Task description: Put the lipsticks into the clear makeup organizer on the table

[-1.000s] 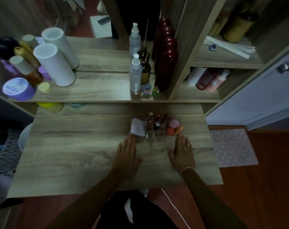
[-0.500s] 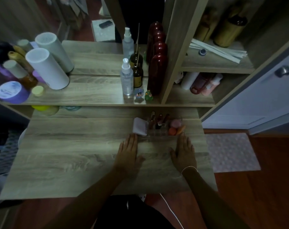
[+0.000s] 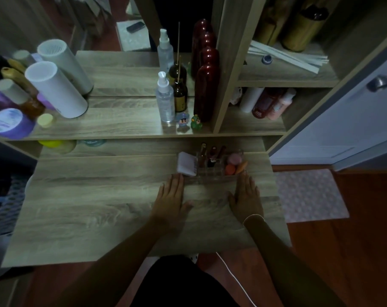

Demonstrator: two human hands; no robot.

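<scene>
Lipsticks (image 3: 211,155), several slim dark-red and brown tubes, stand upright in the rear slots of the clear plastic makeup organizer (image 3: 212,173) on the pale wood-grain table (image 3: 95,207). Reading left to right: a white rectangular compact (image 3: 186,163) leans at the organizer's left end, the tubes occupy the middle, and pink and orange makeup sponges (image 3: 233,163) fill the right compartment.

The left hand (image 3: 171,198) lies flat and empty on the table, palm down, fingertips just short of the compact. The right hand (image 3: 245,197) lies the same way, released, fingertips near the organizer's right front corner.

No loose lipstick is visible on the table. Judgement: the loading step appears complete and the task is at or near its end; any next move calls only for checking that the tubes sit upright, or withdrawing the hands.

Against the frame half a second earlier, both hands keep the same flat posture and the organizer's contents are unchanged; only the camera view has shifted slightly.
</scene>
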